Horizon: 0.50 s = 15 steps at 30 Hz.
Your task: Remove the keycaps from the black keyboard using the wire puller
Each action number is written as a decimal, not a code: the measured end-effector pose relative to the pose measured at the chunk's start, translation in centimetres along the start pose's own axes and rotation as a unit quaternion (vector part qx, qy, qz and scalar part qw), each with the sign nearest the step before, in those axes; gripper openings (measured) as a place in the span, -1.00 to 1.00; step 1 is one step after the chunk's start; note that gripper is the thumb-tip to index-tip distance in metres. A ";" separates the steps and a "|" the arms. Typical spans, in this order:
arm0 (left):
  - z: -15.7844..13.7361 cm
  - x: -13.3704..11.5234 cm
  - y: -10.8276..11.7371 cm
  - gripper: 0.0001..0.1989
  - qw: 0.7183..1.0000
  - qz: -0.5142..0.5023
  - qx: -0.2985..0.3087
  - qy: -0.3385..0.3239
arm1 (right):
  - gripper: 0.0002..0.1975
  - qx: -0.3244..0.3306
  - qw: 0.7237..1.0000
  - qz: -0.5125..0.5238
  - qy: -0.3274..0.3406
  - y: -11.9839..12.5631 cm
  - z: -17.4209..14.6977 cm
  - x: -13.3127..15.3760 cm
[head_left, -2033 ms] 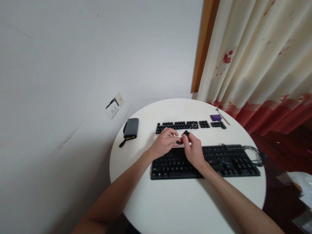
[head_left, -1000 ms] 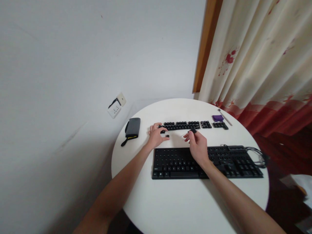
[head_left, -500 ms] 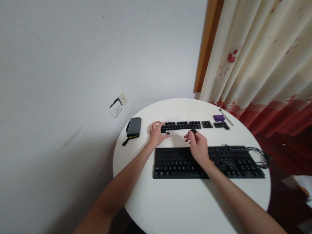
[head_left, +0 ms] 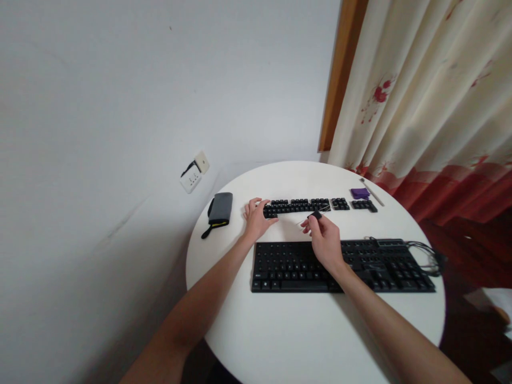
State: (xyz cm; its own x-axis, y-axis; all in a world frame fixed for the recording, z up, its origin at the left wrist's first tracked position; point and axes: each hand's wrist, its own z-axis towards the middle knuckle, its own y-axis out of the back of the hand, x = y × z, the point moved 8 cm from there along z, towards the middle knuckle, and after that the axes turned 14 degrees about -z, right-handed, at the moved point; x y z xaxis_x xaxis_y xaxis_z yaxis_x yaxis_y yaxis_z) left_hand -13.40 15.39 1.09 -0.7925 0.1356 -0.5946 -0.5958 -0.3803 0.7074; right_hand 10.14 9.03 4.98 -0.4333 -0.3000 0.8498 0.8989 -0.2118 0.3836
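keycaps [head_left: 298, 208] sit at my curved left hand [head_left: 256, 219], can't tell if gripped; right hand [head_left: 326, 236] pinches wire tool [head_left: 316, 215].

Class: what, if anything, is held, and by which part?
Right grip: wire tool, by its black handle. Left grip: at keycaps; hold cannot be told.

I see a grey pouch [head_left: 221, 207] with a black strap [head_left: 206, 233] on the left of the white surface [head_left: 300, 330]; at its far right, a purple cloth [head_left: 360, 193] beside a slim brush [head_left: 375, 196]; a socket [head_left: 191, 180] on the wall [head_left: 120, 106]; a flowered curtain [head_left: 424, 106] beside wooden trim [head_left: 340, 80]
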 end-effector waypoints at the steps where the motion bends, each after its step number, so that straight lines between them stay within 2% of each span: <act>1: 0.0 0.0 0.0 -0.31 1.000 0.002 -0.001 0.000 | -0.57 0.002 1.000 0.000 0.000 0.0 0.0 0.1; 15: 0.0 0.0 0.2 -0.32 1.000 0.012 -0.016 0.001 | -0.60 0.019 1.000 0.005 -0.001 0.0 0.0 0.4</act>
State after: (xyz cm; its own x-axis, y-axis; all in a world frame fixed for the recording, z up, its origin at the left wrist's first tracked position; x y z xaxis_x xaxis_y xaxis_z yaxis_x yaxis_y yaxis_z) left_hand -13.52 15.27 1.25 -0.8062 0.1235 -0.5785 -0.5720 -0.4122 0.7092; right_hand 9.97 8.90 5.30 -0.4236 -0.3008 0.8544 0.9053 -0.1740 0.3876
